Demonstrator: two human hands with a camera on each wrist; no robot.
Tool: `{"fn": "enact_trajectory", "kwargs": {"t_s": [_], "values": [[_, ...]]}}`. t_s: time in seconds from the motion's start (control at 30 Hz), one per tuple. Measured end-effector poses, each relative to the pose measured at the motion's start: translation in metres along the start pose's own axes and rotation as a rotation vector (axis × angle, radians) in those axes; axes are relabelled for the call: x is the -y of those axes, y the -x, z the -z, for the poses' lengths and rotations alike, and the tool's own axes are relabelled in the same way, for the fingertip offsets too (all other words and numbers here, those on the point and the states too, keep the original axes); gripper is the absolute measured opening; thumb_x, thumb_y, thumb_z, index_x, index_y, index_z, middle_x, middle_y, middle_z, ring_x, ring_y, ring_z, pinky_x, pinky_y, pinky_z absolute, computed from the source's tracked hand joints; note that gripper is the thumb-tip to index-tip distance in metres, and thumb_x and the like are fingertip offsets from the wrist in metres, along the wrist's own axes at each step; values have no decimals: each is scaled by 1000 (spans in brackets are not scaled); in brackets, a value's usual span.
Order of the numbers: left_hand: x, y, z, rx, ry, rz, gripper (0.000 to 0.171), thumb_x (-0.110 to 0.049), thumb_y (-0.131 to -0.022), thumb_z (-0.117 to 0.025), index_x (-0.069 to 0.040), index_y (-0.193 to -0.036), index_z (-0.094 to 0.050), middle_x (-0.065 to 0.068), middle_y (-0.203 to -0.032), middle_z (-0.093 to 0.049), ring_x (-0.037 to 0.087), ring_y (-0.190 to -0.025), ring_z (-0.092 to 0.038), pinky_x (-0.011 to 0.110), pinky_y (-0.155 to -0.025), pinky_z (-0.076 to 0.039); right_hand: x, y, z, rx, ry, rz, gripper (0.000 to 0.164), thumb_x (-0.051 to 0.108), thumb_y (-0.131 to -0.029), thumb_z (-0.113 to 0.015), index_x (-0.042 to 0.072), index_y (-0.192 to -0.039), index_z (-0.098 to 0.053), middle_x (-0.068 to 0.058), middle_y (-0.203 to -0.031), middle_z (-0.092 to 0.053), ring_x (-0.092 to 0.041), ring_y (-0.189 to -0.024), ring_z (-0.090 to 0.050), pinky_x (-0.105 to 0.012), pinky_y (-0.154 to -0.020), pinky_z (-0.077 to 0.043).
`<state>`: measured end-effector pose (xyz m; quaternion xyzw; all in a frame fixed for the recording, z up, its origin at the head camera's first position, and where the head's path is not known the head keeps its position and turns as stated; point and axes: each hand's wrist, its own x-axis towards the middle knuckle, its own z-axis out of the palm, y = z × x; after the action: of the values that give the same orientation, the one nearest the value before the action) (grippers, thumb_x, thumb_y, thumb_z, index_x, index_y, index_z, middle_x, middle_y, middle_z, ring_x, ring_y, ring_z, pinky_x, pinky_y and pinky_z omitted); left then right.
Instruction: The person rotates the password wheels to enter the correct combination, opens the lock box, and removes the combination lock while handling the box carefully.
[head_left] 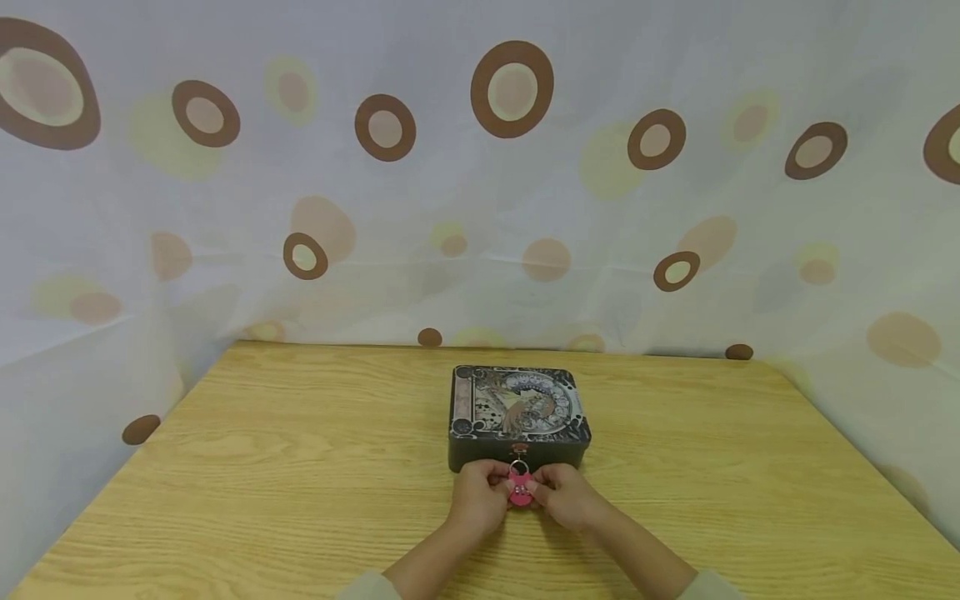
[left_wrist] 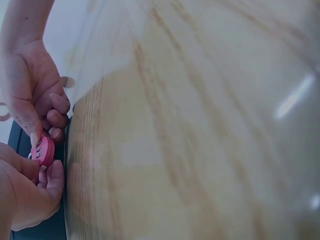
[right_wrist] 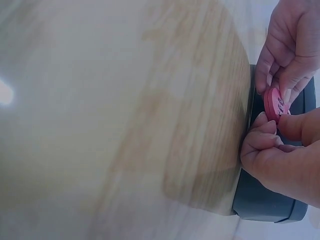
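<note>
A small pink combination padlock (head_left: 520, 490) hangs by its metal shackle (head_left: 519, 467) at the front clasp (head_left: 519, 450) of a dark tin box (head_left: 517, 404) with a decorated lid. My left hand (head_left: 480, 496) pinches the padlock's left side, thumb on its face. From the right, my right hand (head_left: 567, 497) pinches the other side, thumb by the number dials. In the left wrist view the padlock (left_wrist: 43, 151) shows its dials between both sets of fingers. The right wrist view shows its rounded edge (right_wrist: 273, 104) close against the box's dark front wall (right_wrist: 265, 192).
The box stands on a light wood-grain table (head_left: 300, 467), its lid down. Behind and at both sides hangs a pale cloth (head_left: 420, 217) printed with brown and yellow ovals. Glare shows on the tabletop in both wrist views.
</note>
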<state>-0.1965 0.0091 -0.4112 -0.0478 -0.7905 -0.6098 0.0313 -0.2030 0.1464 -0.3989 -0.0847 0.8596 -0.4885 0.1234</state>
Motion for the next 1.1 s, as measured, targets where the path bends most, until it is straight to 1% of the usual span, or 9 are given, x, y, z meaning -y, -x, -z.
{"fn": "enact_trajectory", "kwargs": {"t_s": [0.23,0.4,0.53,0.73,0.93,1.1], "values": [[0,0,1,2,-15,-12,8,11,-80,-58,13,-85,-64,14,-72,-62,12,-66,-54,20,-52,-50,0,0,0,-1,6,-25,20,2,-93,-45,-8,-80,-55,-1,-67,-49,-11,-58,-39,-20,-50,-33],[0,0,1,-2,-30,-20,8,11,-80,-59,13,-85,-64,13,-72,-62,12,-66,-54,18,-52,-49,0,-1,-1,7,17,-35,22,4,-94,-43,-7,-79,-56,-1,-66,-50,-11,-55,-37,-20,-48,-31],[1,-1,1,0,-35,-24,7,11,-80,-59,12,-85,-64,13,-71,-62,11,-66,-53,16,-52,-46,0,-1,0,10,20,-24,22,3,-94,-44,-8,-79,-56,-2,-67,-51,-11,-56,-38,-20,-49,-32],[1,-2,4,25,-20,-27,7,12,-79,-58,13,-83,-64,13,-70,-62,11,-63,-52,17,-51,-48,0,-1,3,16,18,12,21,2,-92,-46,-12,-83,-59,-6,-69,-57,-11,-60,-42,-20,-51,-37],[3,-3,5,42,-24,-28,7,11,-79,-59,12,-83,-64,12,-71,-62,10,-64,-52,16,-51,-46,0,0,5,15,-19,-3,21,1,-92,-46,-14,-89,-59,-9,-73,-60,-11,-61,-45,-20,-52,-39],[3,-4,5,39,-26,-20,6,11,-79,-60,11,-84,-65,12,-71,-62,10,-64,-52,16,-51,-47,-1,1,5,0,1,17,18,1,-91,-48,-14,-91,-59,-9,-72,-60,-11,-60,-45,-20,-51,-39]]}}
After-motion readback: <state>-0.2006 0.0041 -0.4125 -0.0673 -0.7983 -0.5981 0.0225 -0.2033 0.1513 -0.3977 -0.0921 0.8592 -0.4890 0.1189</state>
